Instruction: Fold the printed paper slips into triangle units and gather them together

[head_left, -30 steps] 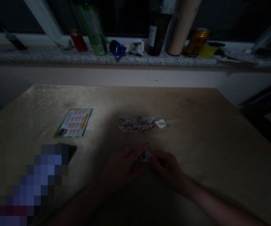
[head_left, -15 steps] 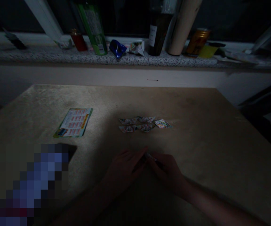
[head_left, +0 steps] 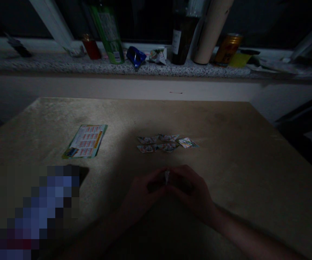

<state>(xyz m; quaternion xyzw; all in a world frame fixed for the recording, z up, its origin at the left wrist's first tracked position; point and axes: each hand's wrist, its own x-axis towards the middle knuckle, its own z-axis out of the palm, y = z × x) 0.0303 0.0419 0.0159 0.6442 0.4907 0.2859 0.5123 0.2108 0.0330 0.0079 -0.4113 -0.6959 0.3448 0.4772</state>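
Between the fingertips of both hands is a small folded piece of paper (head_left: 167,177), mostly hidden and dim. My left hand (head_left: 143,187) pinches it from the left, thumb and fingers curved round. From the other side my right hand (head_left: 192,184) pinches it the same way. Beyond the hands lie several small folded printed papers (head_left: 147,148) in two short rows on the table. At their right end is a diamond-shaped folded paper (head_left: 188,143), lying flat.
A stack of printed cards or sheets (head_left: 87,141) lies at the left of the table (head_left: 226,122). A blurred-out object (head_left: 46,202) is at the lower left. On the speckled windowsill (head_left: 150,68) stand a green bottle (head_left: 109,36), a dark bottle (head_left: 181,43) and a gold can (head_left: 228,50).
My right hand has risen and arched, with its fingertips now meeting my left fingertips. The small folded paper has turned from slanted to upright. Things on the table have stayed put.
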